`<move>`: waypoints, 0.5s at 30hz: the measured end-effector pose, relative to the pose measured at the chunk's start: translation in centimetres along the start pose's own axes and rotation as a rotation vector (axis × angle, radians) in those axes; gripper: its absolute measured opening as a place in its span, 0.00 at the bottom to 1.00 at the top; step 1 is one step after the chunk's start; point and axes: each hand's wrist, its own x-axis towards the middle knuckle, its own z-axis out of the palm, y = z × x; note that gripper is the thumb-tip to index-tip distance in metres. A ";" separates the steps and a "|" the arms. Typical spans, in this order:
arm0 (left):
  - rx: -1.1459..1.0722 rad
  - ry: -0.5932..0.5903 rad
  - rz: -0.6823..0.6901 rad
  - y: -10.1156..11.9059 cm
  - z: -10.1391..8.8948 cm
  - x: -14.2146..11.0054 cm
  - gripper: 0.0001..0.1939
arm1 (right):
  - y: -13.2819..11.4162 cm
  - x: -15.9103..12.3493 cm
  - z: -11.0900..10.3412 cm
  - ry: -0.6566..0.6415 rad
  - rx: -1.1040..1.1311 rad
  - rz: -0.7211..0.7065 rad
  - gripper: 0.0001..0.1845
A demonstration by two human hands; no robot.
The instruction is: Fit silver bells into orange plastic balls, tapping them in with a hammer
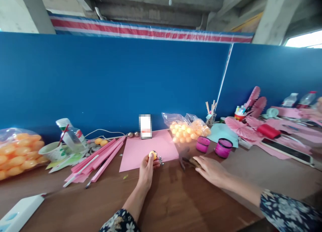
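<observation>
In my left hand (147,171) is a small yellow ball (153,155), pinched between thumb and fingers over the front edge of a pink sheet (148,146). A cluster of small silvery pieces (161,161) shows beside those fingertips; whether they are attached to the ball I cannot tell. My right hand (211,170) lies low over the brown table, its fingers closed over the brownish handle (195,163) of a dark tool (184,160). The tool is blurred, and its handle is partly hidden under the fingers.
Bags of orange balls stand at the left (20,155) and behind the sheet (184,131). Pink strips (100,158), a cup (52,150) and a bottle (71,136) are left. Magenta round cases (223,148) and a phone (286,151) lie right. A blue partition (125,81) closes the back.
</observation>
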 end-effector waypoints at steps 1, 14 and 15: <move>0.003 -0.003 -0.003 0.0 0.0 0.0 0.21 | 0.2 0.0 0.1 -0.002 -0.029 0.009 0.20; 0.009 -0.001 -0.029 0.5 0.1 -0.2 0.21 | 2.1 -0.3 -0.3 -0.022 -0.142 -0.003 0.17; 0.005 0.002 -0.032 0.5 0.1 -0.1 0.21 | 2.2 -0.3 -0.4 -0.024 -0.148 -0.009 0.17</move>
